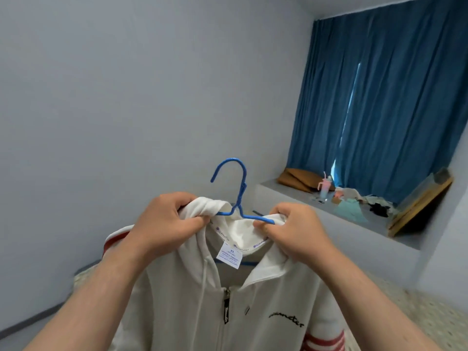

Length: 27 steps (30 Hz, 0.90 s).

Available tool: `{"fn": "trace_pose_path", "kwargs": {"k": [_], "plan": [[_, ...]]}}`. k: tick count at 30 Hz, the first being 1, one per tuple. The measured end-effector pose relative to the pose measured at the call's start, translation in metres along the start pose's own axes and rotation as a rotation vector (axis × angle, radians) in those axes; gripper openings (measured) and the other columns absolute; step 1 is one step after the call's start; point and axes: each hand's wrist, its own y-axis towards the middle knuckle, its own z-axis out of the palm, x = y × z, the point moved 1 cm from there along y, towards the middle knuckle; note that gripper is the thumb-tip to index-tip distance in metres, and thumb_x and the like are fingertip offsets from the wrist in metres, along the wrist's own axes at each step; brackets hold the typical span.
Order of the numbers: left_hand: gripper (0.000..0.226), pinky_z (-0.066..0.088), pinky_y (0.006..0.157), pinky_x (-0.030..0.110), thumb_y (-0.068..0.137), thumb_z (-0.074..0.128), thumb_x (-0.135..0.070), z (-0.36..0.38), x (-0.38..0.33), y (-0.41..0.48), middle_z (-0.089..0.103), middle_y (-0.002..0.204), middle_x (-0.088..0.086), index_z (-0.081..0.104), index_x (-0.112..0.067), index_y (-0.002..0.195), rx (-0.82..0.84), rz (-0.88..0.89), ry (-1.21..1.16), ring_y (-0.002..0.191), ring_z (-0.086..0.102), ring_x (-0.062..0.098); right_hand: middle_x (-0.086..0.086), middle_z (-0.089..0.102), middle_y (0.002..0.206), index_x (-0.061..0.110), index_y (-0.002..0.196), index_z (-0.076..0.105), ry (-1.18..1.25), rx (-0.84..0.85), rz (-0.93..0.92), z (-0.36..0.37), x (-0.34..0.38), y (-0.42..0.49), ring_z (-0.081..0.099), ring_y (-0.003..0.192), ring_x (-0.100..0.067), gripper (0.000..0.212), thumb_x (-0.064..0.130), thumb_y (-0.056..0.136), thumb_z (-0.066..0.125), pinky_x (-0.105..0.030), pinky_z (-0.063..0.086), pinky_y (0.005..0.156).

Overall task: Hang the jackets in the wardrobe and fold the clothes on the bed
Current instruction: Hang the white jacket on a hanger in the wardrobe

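Both hands are closed on the white jacket [228, 300]: the left hand [162, 224] and right hand [296, 229] pinch its shoulders over the blue hanger [236, 198]. It is on the hanger, not in the wardrobe yet.

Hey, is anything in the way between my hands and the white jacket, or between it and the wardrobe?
Nothing between them: the left hand and right hand grip the jacket at its collar, over the blue hanger. The wardrobe is not in view, so that path cannot be judged.
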Motion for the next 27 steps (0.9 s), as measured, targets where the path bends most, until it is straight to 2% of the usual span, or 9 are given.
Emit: {"fn": "trace_pose_path", "kwargs": {"k": [2, 3, 5, 7, 11, 15, 17, 21, 27], "plan": [[0.014, 0.041, 0.055, 0.025, 0.078, 0.078, -0.027, -0.025, 0.009, -0.024, 0.064, 0.065, -0.011, 0.067, -0.029, 0.069, -0.064, -0.073, 0.059, 0.06, 0.056, 0.006, 0.028, 0.063, 0.07, 0.03, 0.062, 0.065, 0.074, 0.075, -0.06, 0.022, 0.021, -0.002, 0.06, 0.067, 0.002, 0.028, 0.054, 0.07, 0.077, -0.023, 0.039, 0.048], [0.018, 0.039, 0.054, 0.026, 0.078, 0.078, -0.027, -0.038, 0.012, -0.036, 0.063, 0.063, -0.014, 0.066, -0.033, 0.067, -0.09, -0.104, 0.084, 0.058, 0.054, 0.004, 0.028, 0.064, 0.071, 0.029, 0.064, 0.066, 0.11, 0.116, -0.088, 0.034, 0.033, -0.004, 0.06, 0.067, 0.002, 0.03, 0.058, 0.067, 0.075, -0.023, 0.04, 0.049], [0.022, 0.037, 0.053, 0.022, 0.077, 0.078, -0.026, -0.067, 0.02, -0.06, 0.061, 0.062, -0.018, 0.063, -0.038, 0.065, -0.143, -0.158, 0.128, 0.056, 0.053, 0.0, 0.021, 0.066, 0.07, 0.025, 0.069, 0.068, 0.181, 0.186, -0.153, 0.056, 0.059, -0.007, 0.06, 0.062, -0.002, 0.044, 0.068, 0.058, 0.066, -0.025, 0.045, 0.05], [0.024, 0.036, 0.052, 0.017, 0.077, 0.079, -0.026, -0.096, 0.025, -0.084, 0.061, 0.062, -0.018, 0.064, -0.04, 0.065, -0.2, -0.206, 0.161, 0.056, 0.053, -0.002, 0.016, 0.065, 0.069, 0.023, 0.068, 0.066, 0.248, 0.24, -0.234, 0.074, 0.087, -0.009, 0.056, 0.057, -0.004, 0.05, 0.071, 0.055, 0.06, -0.024, 0.043, 0.05], [0.02, 0.037, 0.051, 0.013, 0.077, 0.078, -0.024, -0.153, 0.033, -0.127, 0.064, 0.064, -0.016, 0.066, -0.037, 0.069, -0.309, -0.278, 0.224, 0.057, 0.055, -0.002, 0.02, 0.066, 0.071, 0.027, 0.07, 0.068, 0.36, 0.357, -0.402, 0.104, 0.147, -0.016, 0.059, 0.062, -0.001, 0.043, 0.068, 0.061, 0.056, -0.017, 0.042, 0.051], [0.019, 0.039, 0.05, 0.011, 0.075, 0.076, -0.024, -0.206, 0.04, -0.167, 0.065, 0.067, -0.016, 0.067, -0.04, 0.072, -0.382, -0.342, 0.303, 0.058, 0.055, -0.001, 0.014, 0.067, 0.072, 0.027, 0.074, 0.068, 0.424, 0.441, -0.506, 0.135, 0.206, -0.025, 0.061, 0.066, -0.004, 0.042, 0.065, 0.064, 0.055, -0.026, 0.048, 0.057], [0.015, 0.041, 0.052, 0.012, 0.073, 0.075, -0.025, -0.232, 0.046, -0.188, 0.068, 0.072, -0.014, 0.069, -0.039, 0.075, -0.424, -0.381, 0.305, 0.062, 0.058, 0.001, 0.012, 0.067, 0.073, 0.028, 0.073, 0.068, 0.451, 0.48, -0.555, 0.154, 0.237, -0.03, 0.061, 0.067, -0.006, 0.04, 0.065, 0.065, 0.054, -0.028, 0.049, 0.059], [0.011, 0.047, 0.059, 0.024, 0.072, 0.077, -0.022, -0.285, 0.065, -0.228, 0.07, 0.074, -0.01, 0.071, -0.031, 0.075, -0.506, -0.45, 0.342, 0.067, 0.062, 0.007, 0.017, 0.067, 0.074, 0.031, 0.072, 0.067, 0.494, 0.559, -0.612, 0.193, 0.301, -0.045, 0.061, 0.068, -0.004, 0.037, 0.066, 0.064, 0.055, -0.023, 0.047, 0.057], [0.017, 0.044, 0.055, 0.012, 0.075, 0.081, -0.014, -0.354, 0.093, -0.285, 0.07, 0.074, -0.014, 0.072, -0.029, 0.074, -0.606, -0.504, 0.395, 0.069, 0.063, 0.004, 0.016, 0.065, 0.07, 0.029, 0.068, 0.065, 0.533, 0.651, -0.674, 0.249, 0.387, -0.076, 0.058, 0.061, -0.003, 0.04, 0.067, 0.062, 0.056, -0.017, 0.042, 0.05]]}}
